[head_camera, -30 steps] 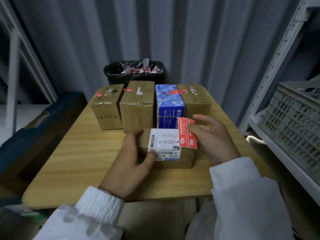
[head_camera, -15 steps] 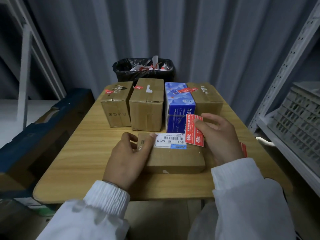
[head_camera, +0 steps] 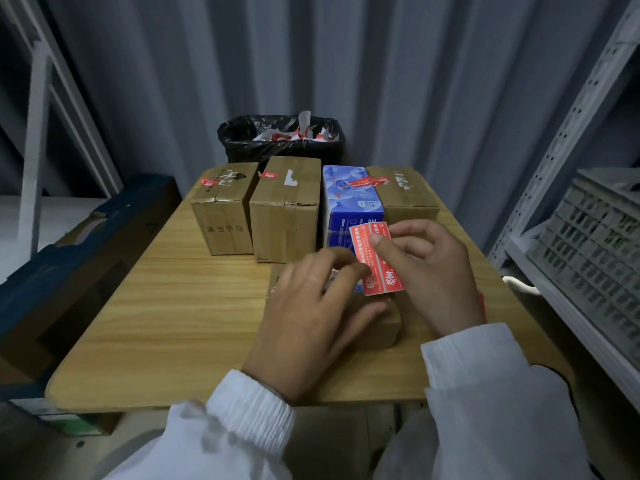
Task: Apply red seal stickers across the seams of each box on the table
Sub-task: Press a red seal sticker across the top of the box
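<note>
Right hand pinches sticker sheet; left hand fingers curl at its edge, hold unclear. We count 4 rear boxes sealed; near box pending.

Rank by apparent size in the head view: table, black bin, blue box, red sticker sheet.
1. table
2. black bin and blue box: alike; bin stands farther, so unranked
3. red sticker sheet, smallest

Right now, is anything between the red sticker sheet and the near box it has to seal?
Yes: the left hand lies across the top of the near box, under the sticker sheet that the right hand pinches. It covers most of the top; the seam is hidden. Nothing else visible intervenes.
</note>
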